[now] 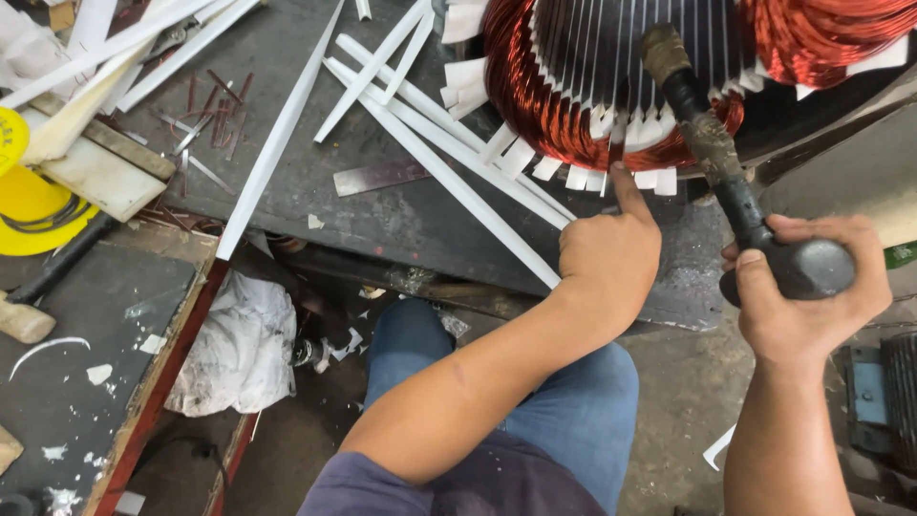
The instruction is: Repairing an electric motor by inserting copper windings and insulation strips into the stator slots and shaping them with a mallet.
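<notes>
Left hand (608, 250): fingers curling loosely, forefinger extending and pressing a white insulation slip (611, 177) at the lower rim of the copper winding (535, 96); grasping nothing.

Right hand (812, 287): fingers clenching around the round butt of a dark, worn hammer handle (712, 143), its far end lying inside the stator core (611, 48).

Stator resting on the dark steel bench (401, 220), at its near edge.

Progress, as judged: coils appearing already seated, paper ends sticking out all along the rim; tucking of these seemingly unfinished.

Loose white paper strips (449, 172) lying across the bench.

Yellow spool (24, 201), round, sitting at the far left; its marking too small to tell.
</notes>
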